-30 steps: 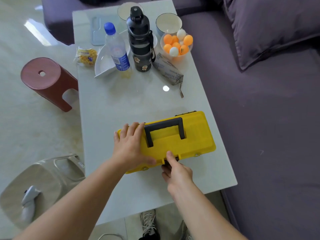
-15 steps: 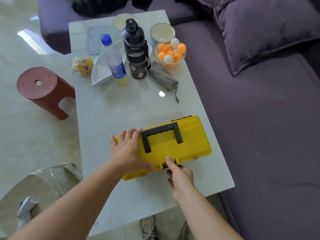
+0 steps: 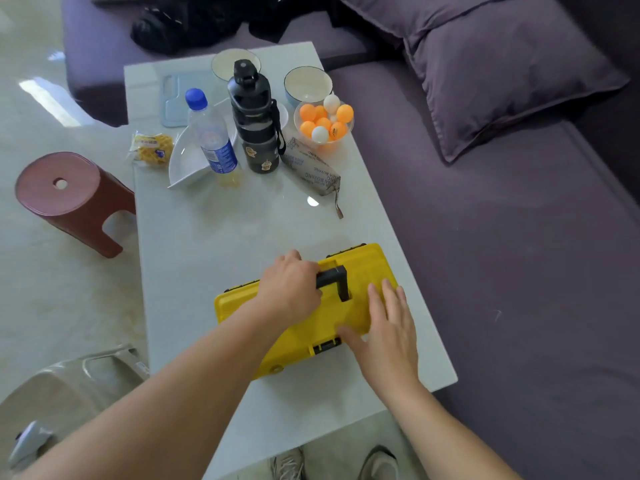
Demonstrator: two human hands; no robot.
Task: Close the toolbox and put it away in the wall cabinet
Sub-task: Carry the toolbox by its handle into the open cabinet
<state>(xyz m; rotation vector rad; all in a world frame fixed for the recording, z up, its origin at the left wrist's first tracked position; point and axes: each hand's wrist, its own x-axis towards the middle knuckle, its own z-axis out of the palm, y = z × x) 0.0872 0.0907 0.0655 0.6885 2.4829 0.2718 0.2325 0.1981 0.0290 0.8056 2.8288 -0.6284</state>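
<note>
Shifted from the lid's left end, the left hand now grips the handle of the shut yellow toolbox near the table's front edge, while the right hand lies flat and open on the lid beside the latch; lifting toward the cabinet likely comes next.

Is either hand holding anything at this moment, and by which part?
The left hand is closed around the black handle of the yellow toolbox. The right hand lies flat and open on the lid, holding nothing.
</note>
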